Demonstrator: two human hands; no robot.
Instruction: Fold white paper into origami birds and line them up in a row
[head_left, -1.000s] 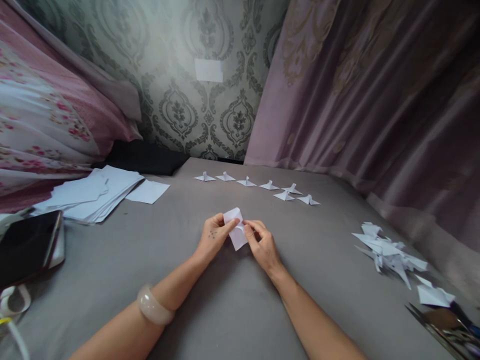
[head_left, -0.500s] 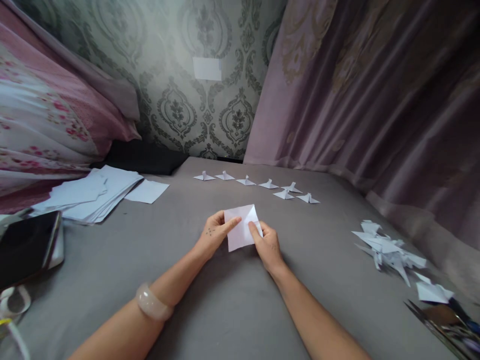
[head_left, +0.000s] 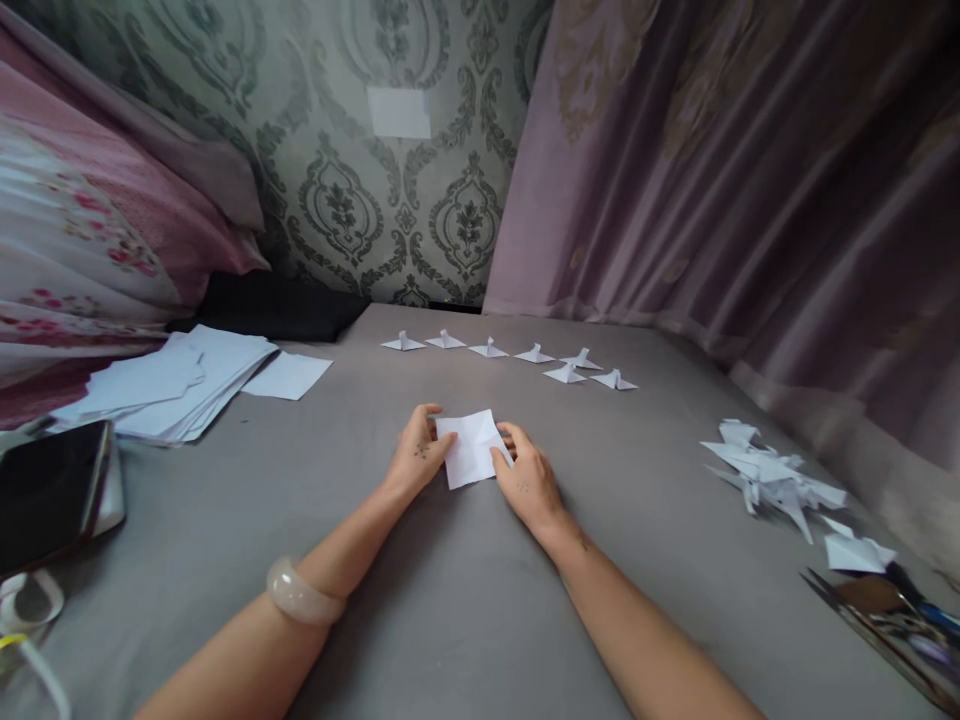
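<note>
the left hand [head_left: 411,455], loosely curled, pinches the left edge of a creased white paper square [head_left: 471,450]; the right hand [head_left: 531,485], half closed, pinches its right edge, the square between them. small dark marks [head_left: 421,451] on both hands are too tiny to read. beyond the square sit seven winged paper figures [head_left: 564,374]; left of it, stacked paper sheets [head_left: 214,380].

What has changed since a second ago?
The small white paper, narrower then, has been opened out wider; the left hand and right hand have moved slightly apart, both touching it. The row of folded paper pieces and the paper stack stayed put.
</note>
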